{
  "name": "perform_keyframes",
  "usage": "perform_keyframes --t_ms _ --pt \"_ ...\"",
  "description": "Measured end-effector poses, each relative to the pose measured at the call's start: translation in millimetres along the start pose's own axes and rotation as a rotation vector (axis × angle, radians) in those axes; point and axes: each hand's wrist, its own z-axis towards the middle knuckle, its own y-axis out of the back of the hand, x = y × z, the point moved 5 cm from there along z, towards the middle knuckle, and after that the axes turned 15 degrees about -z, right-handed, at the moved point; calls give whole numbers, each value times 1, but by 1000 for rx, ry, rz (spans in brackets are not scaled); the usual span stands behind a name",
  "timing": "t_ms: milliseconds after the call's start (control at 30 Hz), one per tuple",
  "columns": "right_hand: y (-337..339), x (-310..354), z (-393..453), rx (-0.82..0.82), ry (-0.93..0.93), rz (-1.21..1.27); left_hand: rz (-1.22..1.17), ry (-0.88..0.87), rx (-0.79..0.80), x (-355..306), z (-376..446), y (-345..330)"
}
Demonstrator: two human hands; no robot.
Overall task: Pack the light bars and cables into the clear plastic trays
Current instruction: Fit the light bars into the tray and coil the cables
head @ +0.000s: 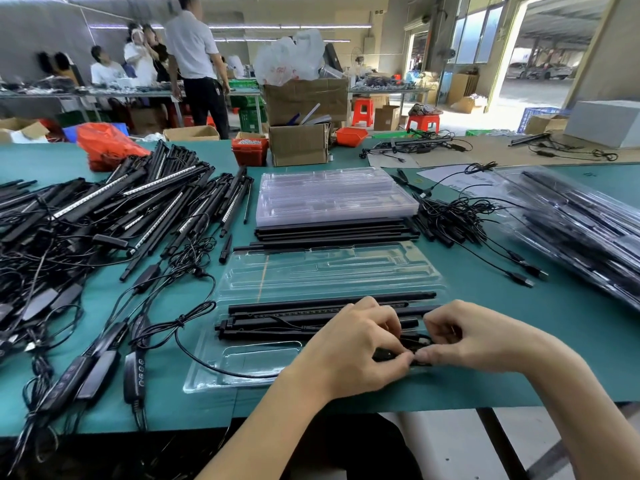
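We pinch a thin black cable between our left hand and right hand, low over the open clear plastic tray, likely seating it beside the long black light bars already lying there.

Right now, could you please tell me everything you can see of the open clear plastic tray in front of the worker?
The clear plastic tray lies flat near the front edge of the green table. It is thin, glossy and transparent, moulded with long channels and rounded pockets. Black light bars lie across its middle, and a black cable loops over its left side. The left hand and right hand pinch a dark piece over its right part.
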Motion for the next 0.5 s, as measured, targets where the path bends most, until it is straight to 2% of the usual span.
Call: perform_keyframes --t_ms 333,500 --pt "5 -2 11 57 -89 -89 -94 7 -42 5 -4 4" --pt "3 2 10 73 -70 -83 -84 29 -86 8 -3 6"
